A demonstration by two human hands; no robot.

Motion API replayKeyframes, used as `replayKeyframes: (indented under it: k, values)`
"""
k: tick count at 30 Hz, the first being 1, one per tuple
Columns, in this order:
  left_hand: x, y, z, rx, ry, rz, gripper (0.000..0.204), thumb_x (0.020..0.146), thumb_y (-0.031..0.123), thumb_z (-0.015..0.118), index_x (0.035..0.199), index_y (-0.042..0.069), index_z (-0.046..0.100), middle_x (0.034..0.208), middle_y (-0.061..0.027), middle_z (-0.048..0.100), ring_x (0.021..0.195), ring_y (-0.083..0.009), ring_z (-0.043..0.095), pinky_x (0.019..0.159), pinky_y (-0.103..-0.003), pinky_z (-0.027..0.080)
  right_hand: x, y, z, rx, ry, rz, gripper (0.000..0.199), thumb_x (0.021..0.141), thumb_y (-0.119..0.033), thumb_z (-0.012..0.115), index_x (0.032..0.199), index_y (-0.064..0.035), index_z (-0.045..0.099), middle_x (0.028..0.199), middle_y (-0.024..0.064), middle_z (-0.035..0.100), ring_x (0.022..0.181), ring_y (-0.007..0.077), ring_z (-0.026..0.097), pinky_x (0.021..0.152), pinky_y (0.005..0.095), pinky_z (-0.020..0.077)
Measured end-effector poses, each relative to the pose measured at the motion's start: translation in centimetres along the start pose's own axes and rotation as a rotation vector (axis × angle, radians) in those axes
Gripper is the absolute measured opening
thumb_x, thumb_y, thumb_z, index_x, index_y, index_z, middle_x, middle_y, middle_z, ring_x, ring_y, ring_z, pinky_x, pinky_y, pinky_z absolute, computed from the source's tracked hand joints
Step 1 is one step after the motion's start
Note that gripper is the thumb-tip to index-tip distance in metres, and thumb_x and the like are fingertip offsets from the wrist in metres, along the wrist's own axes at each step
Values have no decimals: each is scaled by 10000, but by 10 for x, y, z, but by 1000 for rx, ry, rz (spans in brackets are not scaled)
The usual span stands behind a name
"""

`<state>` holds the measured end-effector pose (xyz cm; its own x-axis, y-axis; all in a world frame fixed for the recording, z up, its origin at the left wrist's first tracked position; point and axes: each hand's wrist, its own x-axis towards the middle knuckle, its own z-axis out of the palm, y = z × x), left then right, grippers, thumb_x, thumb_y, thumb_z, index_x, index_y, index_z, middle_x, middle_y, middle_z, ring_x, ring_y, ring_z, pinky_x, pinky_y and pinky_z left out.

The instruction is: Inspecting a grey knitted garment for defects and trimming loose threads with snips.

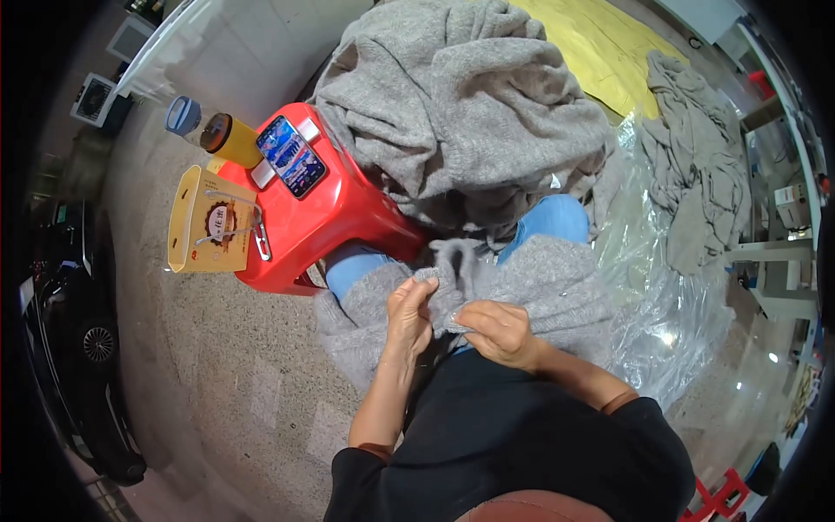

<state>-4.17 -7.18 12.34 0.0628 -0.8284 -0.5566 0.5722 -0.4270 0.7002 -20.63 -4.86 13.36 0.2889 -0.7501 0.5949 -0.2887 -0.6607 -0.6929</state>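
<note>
A grey fuzzy knitted garment point(561, 300) lies spread across my lap, over my blue-trousered knees. My left hand point(407, 317) pinches a piece of its edge between thumb and fingers. Close beside it, my right hand point(500, 332) is closed on the same knit, fingertips together. Whether a small tool sits in the right fingers is too small to tell. A narrow loop of the knit point(457, 254) stands up just beyond both hands. Past my knees rises a large heap of similar grey knitwear point(487, 104).
A red plastic stool point(352, 213) at the left bears a propped phone point(291, 157), a yellow-and-clear bottle point(228, 139) and small metal snips point(262, 237). Beside it is a tan paper bag point(187, 230). Clear plastic sheeting point(661, 322) and more grey knitwear point(696, 165) lie at right.
</note>
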Motion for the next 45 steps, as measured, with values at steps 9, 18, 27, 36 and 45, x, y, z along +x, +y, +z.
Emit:
replayKeyframes:
  k: [9,18,27,36,45]
  values:
    - [-21,-7,-8,-46,-192,-6,64,846,62,615,884,12,628,810,-5,648,699,-44,558,652,-172,417,11,9,7,-150,17,-28,225,664,28,693,878,-17,636,857,86,617,701,221,643,584,303,526]
    - [-13,-23,-26,45,-134,135,183,822,-50,661,994,2,627,840,-28,649,702,-45,569,642,-166,441,8,24,12,25,-195,289,221,705,15,668,914,-46,623,803,93,596,742,275,633,612,372,502]
    - [-2,-27,-41,280,-131,295,191,795,-72,670,966,0,630,823,6,622,684,-29,539,622,-167,428,32,38,1,95,-525,325,184,761,-70,631,917,-23,546,745,160,597,686,382,600,599,440,473]
    - [-16,-20,-35,618,-92,505,111,850,-46,607,951,-1,596,869,9,595,761,-39,530,667,-176,416,19,26,13,174,-408,401,134,750,-102,614,760,-19,510,674,162,567,583,362,584,499,445,446]
    - [-24,-23,-24,693,-68,745,237,838,-59,597,1065,9,609,868,-24,606,763,-74,548,677,-191,431,0,9,40,-9,23,325,136,661,12,641,742,-5,534,665,124,471,541,288,539,452,363,411]
